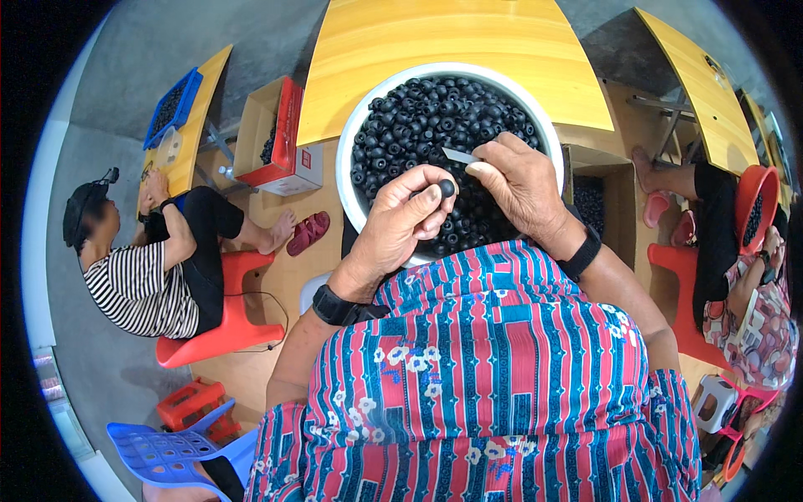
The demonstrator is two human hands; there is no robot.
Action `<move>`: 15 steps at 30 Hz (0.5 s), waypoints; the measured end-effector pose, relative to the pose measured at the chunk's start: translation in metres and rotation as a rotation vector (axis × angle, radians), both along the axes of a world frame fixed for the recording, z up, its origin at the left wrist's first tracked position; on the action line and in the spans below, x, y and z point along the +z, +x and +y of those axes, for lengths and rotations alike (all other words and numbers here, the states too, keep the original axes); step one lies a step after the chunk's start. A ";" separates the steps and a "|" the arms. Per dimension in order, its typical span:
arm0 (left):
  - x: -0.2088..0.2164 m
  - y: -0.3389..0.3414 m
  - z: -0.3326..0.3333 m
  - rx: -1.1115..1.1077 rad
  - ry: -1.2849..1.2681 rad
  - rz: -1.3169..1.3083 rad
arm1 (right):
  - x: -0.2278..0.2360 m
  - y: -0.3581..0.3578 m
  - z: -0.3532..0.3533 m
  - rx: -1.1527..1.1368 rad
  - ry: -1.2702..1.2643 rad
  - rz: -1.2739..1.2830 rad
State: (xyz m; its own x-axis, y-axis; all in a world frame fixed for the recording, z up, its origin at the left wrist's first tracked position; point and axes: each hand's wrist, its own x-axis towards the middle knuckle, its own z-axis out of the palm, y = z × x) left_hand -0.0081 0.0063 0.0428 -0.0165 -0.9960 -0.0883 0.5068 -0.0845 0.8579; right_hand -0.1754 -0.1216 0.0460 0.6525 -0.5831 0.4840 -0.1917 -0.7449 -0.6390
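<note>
A small round black part, perhaps rubber or plastic, is pinched between the thumb and fingers of my left hand. My right hand grips a small knife, its handle hidden in the fingers and its blade pointing left, a little above the black part and apart from it. Both hands are over a big white basin heaped with black rounded parts, many showing a hole. The basin sits close against my front.
A yellow table adjoins the basin's far side. Cardboard boxes stand right and left, one red. A seated person works at the left table; another sits right with a red basin. A blue chair is lower left.
</note>
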 end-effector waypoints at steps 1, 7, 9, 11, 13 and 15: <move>-0.001 0.000 -0.001 0.016 0.005 0.000 | 0.002 -0.001 0.001 0.021 0.024 -0.011; -0.002 -0.001 -0.002 0.036 0.001 -0.012 | 0.002 -0.007 -0.006 0.142 0.137 -0.133; -0.003 -0.001 -0.002 0.026 -0.011 -0.013 | 0.008 -0.008 -0.005 0.187 0.152 -0.142; -0.004 -0.002 -0.002 0.041 -0.006 -0.015 | 0.012 -0.007 -0.001 0.273 0.140 -0.143; -0.006 -0.003 -0.002 0.048 -0.002 0.005 | 0.012 -0.008 0.001 0.295 0.119 -0.132; -0.009 -0.003 -0.002 0.056 0.002 0.025 | 0.010 -0.007 0.002 0.315 0.036 -0.090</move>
